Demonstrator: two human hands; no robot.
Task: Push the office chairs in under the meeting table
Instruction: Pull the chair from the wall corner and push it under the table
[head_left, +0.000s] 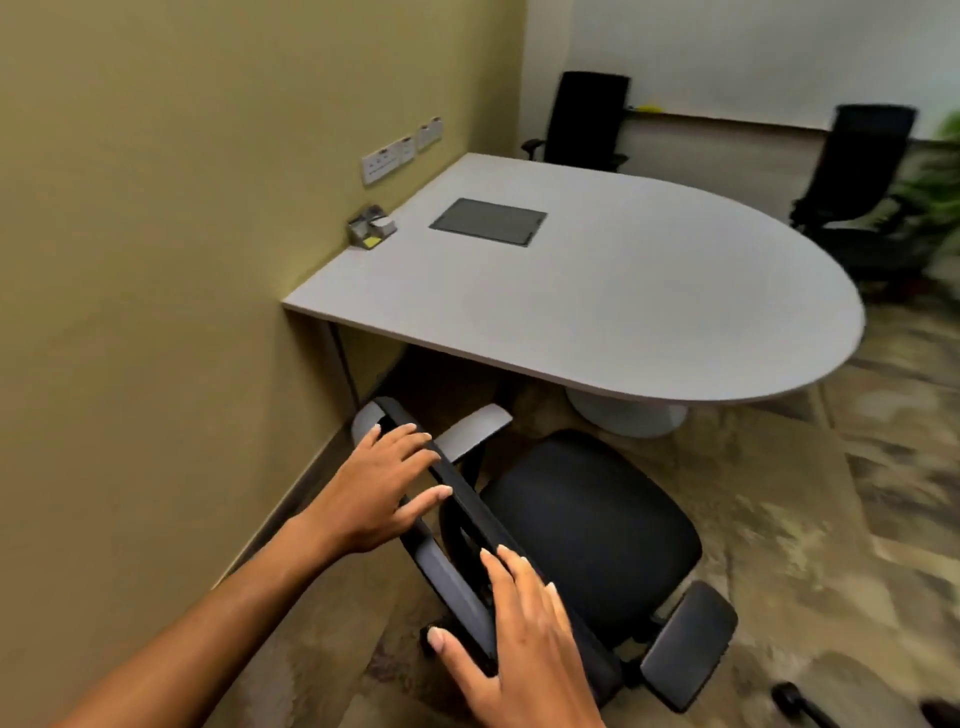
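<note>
A black office chair (587, 525) with grey armrests stands in front of me, its seat outside the near edge of the grey meeting table (649, 312). My left hand (379, 488) lies on the top edge of the backrest with fingers nearly straight. My right hand (519, 639) rests lower on the same backrest edge, fingers over the top and thumb spread out. Two more black chairs stand beyond the table: one at the far side (584, 119) and one at the right (852, 176), both pulled away from it.
The olive wall (156, 260) runs close along the left, with sockets (400, 153) above the table. A small note holder (371, 228) and a dark flap (488, 221) are on the tabletop. The white table pedestal (628, 415) stands under it. A plant (935, 197) is at far right.
</note>
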